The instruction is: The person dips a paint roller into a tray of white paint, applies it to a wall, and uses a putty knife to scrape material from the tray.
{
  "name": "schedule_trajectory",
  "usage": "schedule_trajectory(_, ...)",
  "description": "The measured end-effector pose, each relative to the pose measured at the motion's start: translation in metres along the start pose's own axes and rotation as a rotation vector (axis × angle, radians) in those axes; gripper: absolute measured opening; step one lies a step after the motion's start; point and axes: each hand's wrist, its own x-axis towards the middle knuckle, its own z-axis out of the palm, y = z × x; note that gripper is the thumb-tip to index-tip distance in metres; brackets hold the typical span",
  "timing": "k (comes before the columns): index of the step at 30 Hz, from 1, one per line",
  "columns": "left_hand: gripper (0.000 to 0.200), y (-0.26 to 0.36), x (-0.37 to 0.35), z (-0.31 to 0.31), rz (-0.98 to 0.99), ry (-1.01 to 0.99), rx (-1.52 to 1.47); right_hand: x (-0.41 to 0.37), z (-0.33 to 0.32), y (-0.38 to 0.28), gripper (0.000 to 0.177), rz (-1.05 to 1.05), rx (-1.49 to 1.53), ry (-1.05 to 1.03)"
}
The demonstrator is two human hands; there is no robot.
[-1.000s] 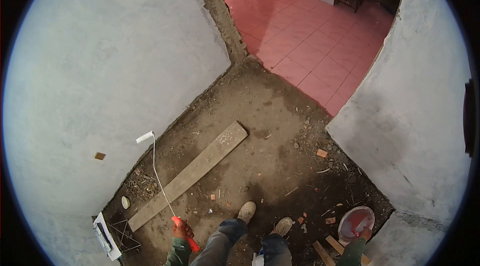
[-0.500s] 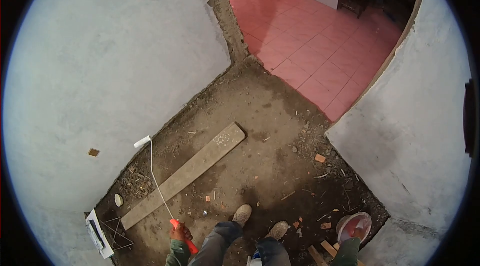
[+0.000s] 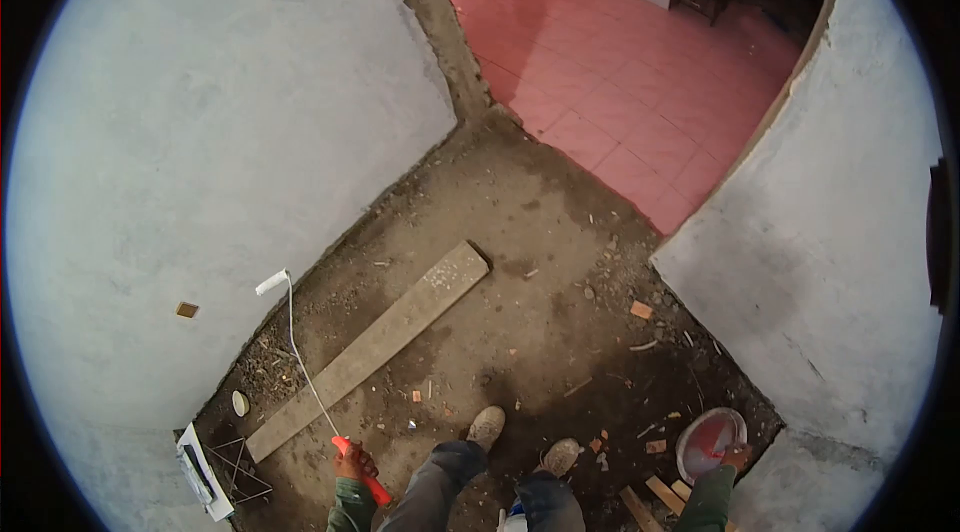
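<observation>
- The plank (image 3: 370, 352) lies flat on the dirt floor; the other places are told from it.
- The left hand (image 3: 353, 460), just right of the plank's near end, is wrapped round the handle (image 3: 377, 491) of a paint roller (image 3: 271, 282). The roller's shaft crosses over the plank in the view, so its white sleeve shows on the plank's left, in front of the wall (image 3: 230, 132).
- The right hand (image 3: 738, 455), well to the right of the plank, is at the inner right side of a basin (image 3: 686, 442) with a reddish patch inside. The fingers are too small to read: whether they grip the rim or something within, I cannot tell.
- Holding the roller well likely calls for a firm but easy grip, with the sleeve kept up off the plank and the loose dirt beside it.
- At the basin, it should help to press gently and keep it level, since the floor right of the plank looks rough. Care is also due around the wood strips (image 3: 640, 509) beside the basin, and both shoes (image 3: 487, 426), right of the plank's near half, are best kept planted.
- Against half a second ago, the right hand sits farther toward the basin's right side and leaves more of the inside showing. The roller's sleeve appears a little farther left of the plank, while the plank looks unmoved on the floor.
</observation>
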Motion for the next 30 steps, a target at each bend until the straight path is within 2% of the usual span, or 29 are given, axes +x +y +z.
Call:
schedule_trajectory(1, 0.019, -0.002, -0.001, -0.003, 0.003, -0.001, 0.025, 0.021, 0.011, 0.034, 0.057, -0.177, 0.15, 0.054)
schedule_trajectory(3, 0.018, -0.002, -0.002, -0.006, -0.005, -0.01, 0.056, 0.051, 0.022, 0.072, 0.037, -0.795, -1.022, 0.083)
schedule_trajectory(4, 0.017, -0.001, -0.003, -0.01, 0.017, -0.015, 0.068, 0.018, 0.006, 0.041, 0.036, -0.463, -0.245, 0.016)
schedule_trajectory(5, 0.017, 0.0, 0.001, -0.018, -0.028, -0.02, 0.106, -0.023, -0.018, 0.006, 0.044, -0.23, 0.008, -0.031)
schedule_trajectory(6, 0.02, 0.002, 0.006, -0.026, -0.044, -0.064, 0.114, -0.021, -0.012, 0.002, 0.052, -0.215, -0.139, 0.106)
schedule_trajectory(7, 0.025, 0.002, 0.009, -0.036, -0.059, -0.106, 0.114, -0.033, -0.023, -0.007, 0.053, -0.194, 0.003, 0.059)
schedule_trajectory(8, 0.025, 0.003, 0.014, -0.044, -0.095, -0.113, 0.136, -0.046, -0.035, -0.028, 0.051, -0.138, -0.092, 0.029)
schedule_trajectory(10, 0.026, 0.0, 0.021, -0.054, -0.087, -0.146, -0.021, -0.079, -0.052, -0.069, 0.046, -0.083, -0.138, 0.037)
schedule_trajectory(12, 0.025, 0.003, 0.013, -0.045, -0.052, -0.123, 0.078, -0.076, -0.043, -0.066, 0.048, -0.104, -0.082, -0.098)
schedule_trajectory(14, 0.023, 0.01, 0.007, -0.038, -0.009, -0.111, 0.172, -0.096, -0.038, -0.085, 0.043, -0.068, -0.055, -0.187)
schedule_trajectory(17, 0.023, 0.012, -0.001, -0.032, 0.021, -0.062, 0.172, -0.104, -0.005, -0.099, 0.039, -0.186, -0.001, -0.203)
schedule_trajectory(20, 0.024, 0.013, -0.006, -0.032, -0.023, -0.063, 0.091, -0.119, -0.008, -0.129, 0.037, -0.158, 0.029, -0.19)
schedule_trajectory(23, 0.023, 0.016, -0.014, -0.025, -0.018, -0.002, 0.118, -0.058, 0.03, -0.082, 0.037, -0.349, -0.046, -0.177)
schedule_trajectory(24, 0.016, 0.015, -0.012, -0.032, -0.163, -0.056, -0.258, -0.058, 0.03, -0.085, 0.037, -0.343, -0.074, -0.14)
schedule_trajectory(25, 0.016, 0.013, -0.01, -0.036, -0.145, -0.024, -0.275, -0.062, 0.026, -0.089, 0.037, -0.336, -0.101, -0.103)
schedule_trajectory(27, 0.013, 0.009, -0.012, -0.035, -0.076, 0.011, -0.069, -0.069, 0.02, -0.092, 0.038, -0.371, -0.068, -0.122)
schedule_trajectory(29, 0.012, 0.015, -0.026, -0.021, -0.041, 0.054, -0.049, -0.066, 0.01, -0.1, 0.042, -0.222, -0.155, -0.309)
schedule_trajectory(30, 0.012, 0.017, -0.031, -0.015, -0.024, 0.07, -0.013, -0.069, 0.006, -0.104, 0.042, -0.241, -0.158, -0.319)
